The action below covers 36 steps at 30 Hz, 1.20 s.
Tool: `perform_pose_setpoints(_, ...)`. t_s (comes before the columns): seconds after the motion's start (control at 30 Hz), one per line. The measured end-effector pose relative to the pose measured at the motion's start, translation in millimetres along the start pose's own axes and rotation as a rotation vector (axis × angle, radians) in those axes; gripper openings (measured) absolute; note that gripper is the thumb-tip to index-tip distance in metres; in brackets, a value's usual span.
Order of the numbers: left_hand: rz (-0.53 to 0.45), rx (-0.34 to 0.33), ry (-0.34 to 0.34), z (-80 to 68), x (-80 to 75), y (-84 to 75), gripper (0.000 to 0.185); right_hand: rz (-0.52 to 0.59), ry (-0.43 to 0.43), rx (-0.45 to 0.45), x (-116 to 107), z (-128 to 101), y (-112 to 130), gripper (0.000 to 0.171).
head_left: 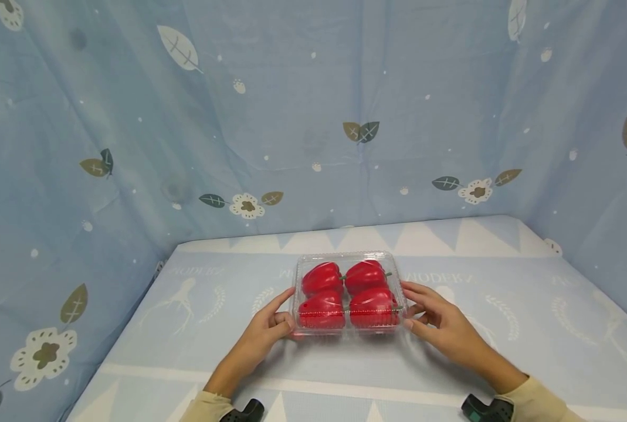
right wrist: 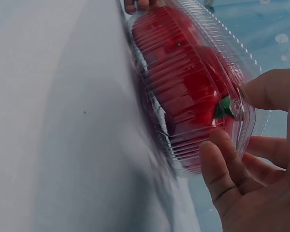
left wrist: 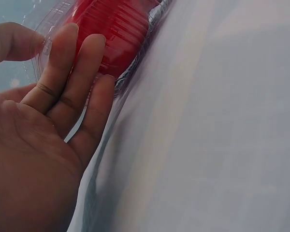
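A clear plastic box [head_left: 349,332] sits near the middle of the table with several red bell peppers [head_left: 321,309] inside in two rows. Their green stems point right. On the box's left side, my left hand [head_left: 267,331] holds the rim; in the left wrist view the thumb [left wrist: 19,42] is at the edge and the fingers lie along the ribbed wall. My right hand [head_left: 440,321] grips the opposite side. Seen from the right wrist, its thumb and fingers [right wrist: 220,169] touch the rim and wall near a green stem [right wrist: 224,108].
The table [head_left: 186,346] wears a pale blue and white patterned cloth. Blue curtains [head_left: 302,117] printed with leaves and flowers rise behind it and at both sides. Black wrist devices [head_left: 487,408] sit at the sleeve cuffs.
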State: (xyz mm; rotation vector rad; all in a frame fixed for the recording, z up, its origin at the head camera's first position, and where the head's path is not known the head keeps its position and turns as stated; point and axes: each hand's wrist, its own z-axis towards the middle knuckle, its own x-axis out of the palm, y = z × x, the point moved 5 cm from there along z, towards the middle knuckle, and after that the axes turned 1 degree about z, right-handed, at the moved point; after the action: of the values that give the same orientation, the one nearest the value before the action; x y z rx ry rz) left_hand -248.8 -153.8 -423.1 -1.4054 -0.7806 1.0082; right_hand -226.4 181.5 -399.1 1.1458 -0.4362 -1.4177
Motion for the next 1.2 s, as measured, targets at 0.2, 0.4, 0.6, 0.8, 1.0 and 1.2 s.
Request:
perform_pose_setpoints(0.2, -0.032, 0.009, 0.018, 0.2, 0.3, 0.4, 0.065, 0.094, 0.004, 0.036, 2, -2, -2, 0.055)
perform_pose_setpoints(0.4, -0.071, -0.016, 0.007, -0.1, -0.2, 1.2, 0.066, 0.126, -0.006, 0.067, 3, -1, -1, 0.056)
perform_pose_setpoints(0.6, -0.06, -0.054, -0.008, 0.2, 0.6, -1.1, 0.068, 0.14, -0.011, 0.087, 4, -1, 2, 0.057)
perform_pose_setpoints(0.8, -0.087, -0.085, -0.015, 0.2, 3.2, -4.6, 0.071, 0.143, -0.019, 0.066, 5, -1, 5, 0.057)
perform_pose_setpoints(1.0, -0.128, -0.061, 0.0, 0.8, 6.5, -6.0, 0.073, 0.121, -0.049, 0.148, 3, -2, 2, 0.057)
perform_pose_setpoints(1.2, -0.145, -0.114, -0.033, 0.8, 7.6, -6.1, 0.072, 0.21, -0.005, 0.318, 4, -3, -6, 0.062)
